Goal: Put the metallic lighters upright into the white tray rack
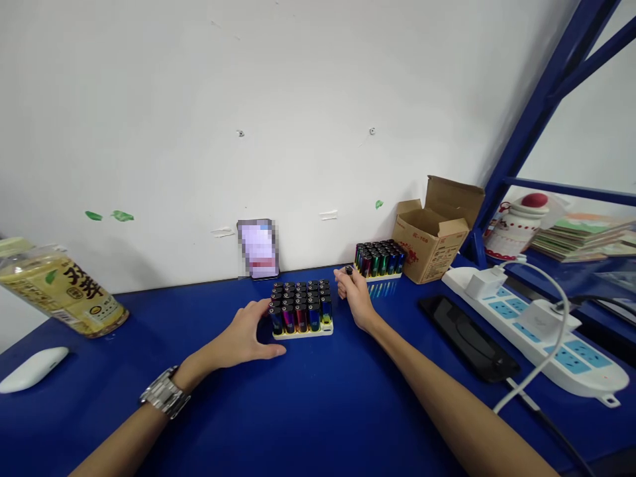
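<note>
Several shiny dark batteries (pixel 301 317) in blue, pink and red stand upright in a white holder (pixel 303 334) on the table. At the holder's front right corner a bare white spot shows. My left hand (pixel 246 334) curves about the holder's left side, thumb and fingers apart; some fingertips are hidden behind the batteries. To the holder's right, my right hand (pixel 354 295) is closed with a small dark battery (pixel 348 270) in its fingers, only its end showing. Beyond that hand stands a second holder with several similar batteries (pixel 380 257).
An open cardboard box (pixel 431 245) stands at the back right. A black phone (pixel 467 338) and a white power strip (pixel 536 338) with cables lie on the right. Another phone (pixel 259 248) leans on the wall. A drink bottle (pixel 64 291) and white mouse-like object (pixel 34 370) are left.
</note>
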Tool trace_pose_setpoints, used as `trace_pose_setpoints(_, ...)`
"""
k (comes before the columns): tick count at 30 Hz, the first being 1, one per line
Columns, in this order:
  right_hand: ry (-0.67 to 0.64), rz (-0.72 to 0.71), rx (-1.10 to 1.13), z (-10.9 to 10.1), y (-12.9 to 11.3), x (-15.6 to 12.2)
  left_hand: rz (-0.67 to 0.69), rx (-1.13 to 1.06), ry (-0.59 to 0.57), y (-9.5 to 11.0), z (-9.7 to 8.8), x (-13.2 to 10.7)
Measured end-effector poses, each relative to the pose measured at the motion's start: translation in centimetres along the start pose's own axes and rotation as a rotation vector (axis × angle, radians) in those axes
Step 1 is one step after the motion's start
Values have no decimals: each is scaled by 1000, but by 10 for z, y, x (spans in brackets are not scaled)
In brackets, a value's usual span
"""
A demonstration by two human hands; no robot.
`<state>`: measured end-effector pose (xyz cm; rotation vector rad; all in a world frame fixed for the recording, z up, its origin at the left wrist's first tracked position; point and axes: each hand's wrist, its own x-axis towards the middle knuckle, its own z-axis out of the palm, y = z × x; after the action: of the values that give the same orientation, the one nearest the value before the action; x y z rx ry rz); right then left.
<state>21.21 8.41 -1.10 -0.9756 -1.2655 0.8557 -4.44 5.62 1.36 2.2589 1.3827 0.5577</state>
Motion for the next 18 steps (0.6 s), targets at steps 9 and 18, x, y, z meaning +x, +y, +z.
trace_pose_setpoints(9,-95,15,80,0,-5,-2,-5,-87,78,17,10,16)
trace_pose_setpoints(18,110,16,1,0,-5,-5,-80,104,195,15,19,17)
